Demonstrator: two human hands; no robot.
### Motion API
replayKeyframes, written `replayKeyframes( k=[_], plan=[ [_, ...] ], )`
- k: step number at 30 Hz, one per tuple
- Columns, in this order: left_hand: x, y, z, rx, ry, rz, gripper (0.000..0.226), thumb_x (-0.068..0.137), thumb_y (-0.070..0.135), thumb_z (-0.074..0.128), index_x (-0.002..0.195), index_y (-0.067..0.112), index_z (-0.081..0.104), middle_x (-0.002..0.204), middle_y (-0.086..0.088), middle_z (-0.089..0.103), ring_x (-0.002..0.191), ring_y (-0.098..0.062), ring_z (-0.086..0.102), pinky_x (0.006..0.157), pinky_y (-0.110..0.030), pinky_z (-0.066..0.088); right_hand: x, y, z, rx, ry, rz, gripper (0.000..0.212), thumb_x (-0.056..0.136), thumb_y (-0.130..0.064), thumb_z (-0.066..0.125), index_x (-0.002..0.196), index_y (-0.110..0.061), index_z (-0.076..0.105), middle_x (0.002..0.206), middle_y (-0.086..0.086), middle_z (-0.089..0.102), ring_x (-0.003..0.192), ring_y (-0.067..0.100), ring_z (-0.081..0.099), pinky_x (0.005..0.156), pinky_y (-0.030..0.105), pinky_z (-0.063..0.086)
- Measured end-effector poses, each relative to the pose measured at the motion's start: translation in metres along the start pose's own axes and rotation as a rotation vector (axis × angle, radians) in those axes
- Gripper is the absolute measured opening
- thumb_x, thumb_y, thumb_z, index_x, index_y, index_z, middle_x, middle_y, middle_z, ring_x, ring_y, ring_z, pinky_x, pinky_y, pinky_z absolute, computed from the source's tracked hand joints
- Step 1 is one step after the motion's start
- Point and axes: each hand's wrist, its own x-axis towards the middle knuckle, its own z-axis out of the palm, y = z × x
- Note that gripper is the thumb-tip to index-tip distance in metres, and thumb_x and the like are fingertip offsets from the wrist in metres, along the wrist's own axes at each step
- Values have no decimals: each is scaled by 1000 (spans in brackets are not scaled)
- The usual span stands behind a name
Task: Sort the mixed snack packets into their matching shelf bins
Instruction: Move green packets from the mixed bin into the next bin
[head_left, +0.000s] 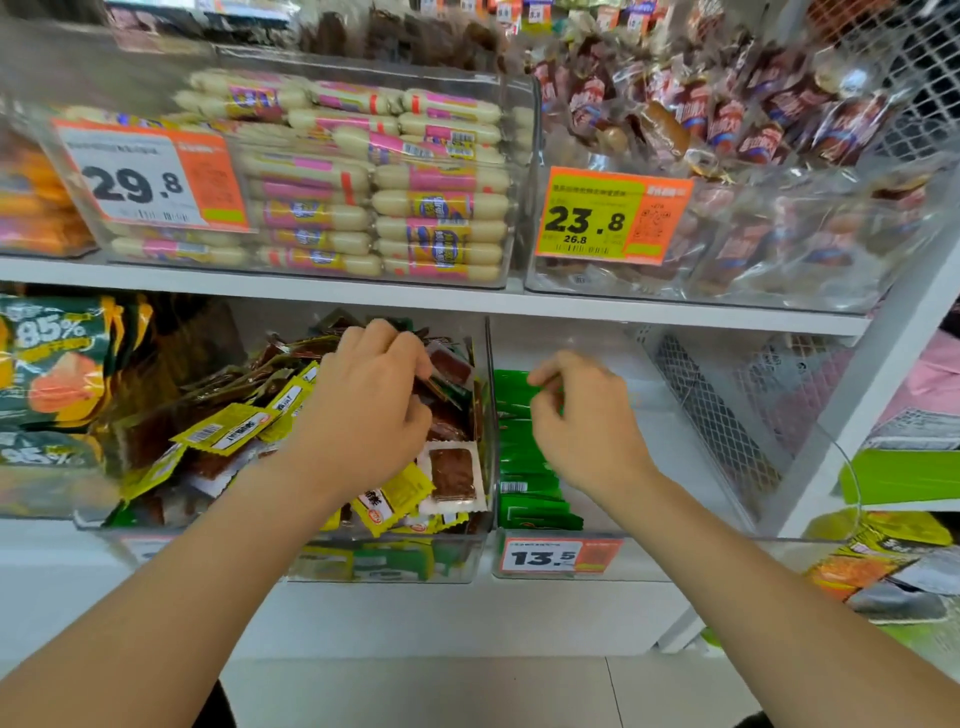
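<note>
A clear bin (291, 564) on the lower shelf holds a jumble of yellow, green and brown snack packets (228, 431). My left hand (363, 410) reaches into its right part, fingers curled down among the brown and green packets; whether it grips one is hidden. To the right, a second clear bin (691, 556) holds a neat row of green packets (524, 483) along its left wall. My right hand (582, 415) hovers over that row, with fingertips pinched on a green packet.
The upper shelf carries a bin of pale sausages (395, 208) with a 29.8 tag and a bin of red-wrapped snacks (727, 156) with a 23.8 tag. Large green bags (52, 374) stand at the left. A wire mesh panel (717, 415) bounds the right bin.
</note>
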Motion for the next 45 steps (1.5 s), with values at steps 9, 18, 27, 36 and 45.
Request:
replayKeyframes(
  k=[9,18,27,36,45],
  plan=[
    [14,-65,-15,93,-401,-108,88,70,94,31,142,46,45,144,8,58,132,-25,55,107,-57,44,10,-94,52,-379,-122,-260,54,93,-28,56,140,-4,47,130,17,50,120,34,46,105,42,42],
    [-1,-98,-13,240,-385,-127,57,100,60,42,148,30,36,162,2,31,155,-26,17,120,-60,20,60,-99,100,-157,-577,190,78,88,-55,39,161,-35,20,169,19,17,155,47,8,122,61,21],
    [-3,-107,-32,3,-417,-211,108,75,68,63,160,41,3,171,11,7,159,-22,1,121,-64,11,25,-102,95,-31,-471,-84,49,94,-37,45,142,-39,50,155,1,43,147,27,33,116,56,34],
    [-3,-99,-39,-101,-477,-129,66,74,68,34,137,49,46,143,15,50,141,-15,37,112,-63,22,12,-105,75,416,-418,-145,45,91,-20,44,131,-39,51,137,-9,56,129,14,53,104,45,48],
    [4,-87,-27,-58,-200,-52,58,95,56,27,149,42,41,152,11,46,143,-19,41,111,-59,30,26,-100,88,-184,-400,158,32,97,-19,61,122,-2,52,121,22,60,110,42,60,81,42,50]
  ],
)
